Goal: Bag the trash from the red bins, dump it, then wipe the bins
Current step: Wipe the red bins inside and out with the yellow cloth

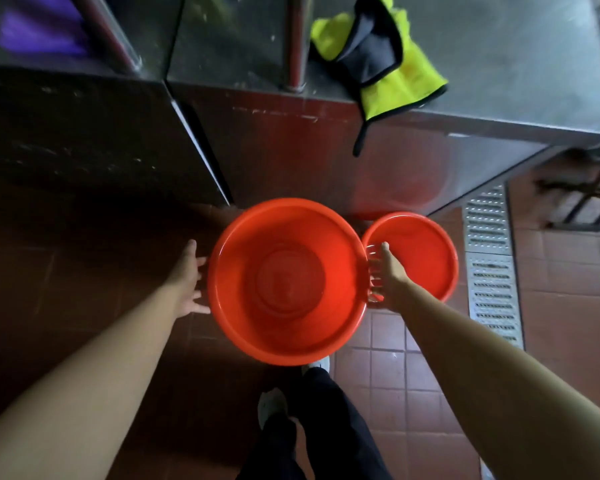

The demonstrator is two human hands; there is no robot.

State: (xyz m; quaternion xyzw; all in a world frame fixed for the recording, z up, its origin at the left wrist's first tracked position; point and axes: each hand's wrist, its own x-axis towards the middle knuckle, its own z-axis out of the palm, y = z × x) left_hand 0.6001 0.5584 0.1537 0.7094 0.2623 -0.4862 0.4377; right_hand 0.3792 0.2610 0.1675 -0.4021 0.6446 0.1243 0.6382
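A large red bin (286,282) sits upright in the middle of the view, with nothing inside it. My left hand (189,280) lies against its left outer wall with fingers spread and straight. My right hand (388,271) reaches to the bin's right side at its ribbed handle (374,275); the fingers are hidden behind the hand. A smaller red bin (420,254) stands right beside it, touching or nearly touching its rim. It also holds nothing.
A steel counter (499,81) runs across the back, with a yellow and black cloth (392,60) draped over its edge. A metal floor drain grate (492,271) lies to the right. The floor is red tile (568,323). My legs and shoes (291,410) are below the bin.
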